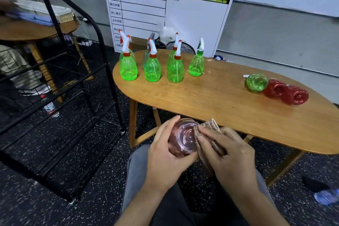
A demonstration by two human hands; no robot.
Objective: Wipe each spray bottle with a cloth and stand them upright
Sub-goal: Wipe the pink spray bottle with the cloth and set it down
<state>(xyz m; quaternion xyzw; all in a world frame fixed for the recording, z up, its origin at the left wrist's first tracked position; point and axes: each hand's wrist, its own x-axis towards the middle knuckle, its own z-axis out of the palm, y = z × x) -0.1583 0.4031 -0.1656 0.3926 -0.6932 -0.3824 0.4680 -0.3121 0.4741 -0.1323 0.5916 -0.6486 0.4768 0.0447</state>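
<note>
Pink-red clear plastic filled the grip: a red spray bottle (183,137) was held in front of the near edge of the wooden table (220,97), above the person's lap, with its round base turned toward the camera. The left hand (165,152) was curled round the bottle's left side, fingers over the top and thumb along the lower edge. The right hand (225,154) pressed a brownish ribbed cloth (209,134) against the bottle's right side, its fingers bent over the fabric and pinning it to the plastic. The nozzle end of the bottle was hidden behind the hands.

Farther out on the table, a group of green spray bottles (153,69) stood upright toward the far left end, white triggers with orange collars pointing up; some stood behind others, so the exact count was unclear. One more green bottle with a green collar (196,64) stood just to the right of that group. Near the right end, well apart from the standing ones, a green bottle (256,82) and two red bottles (286,92) lay on their sides, touching one another in a row, bases toward the camera.

A black metal rack (77,82) stood to the left on the speckled floor, and a white board with a green header (165,5) leaned against the wall behind the table.
</note>
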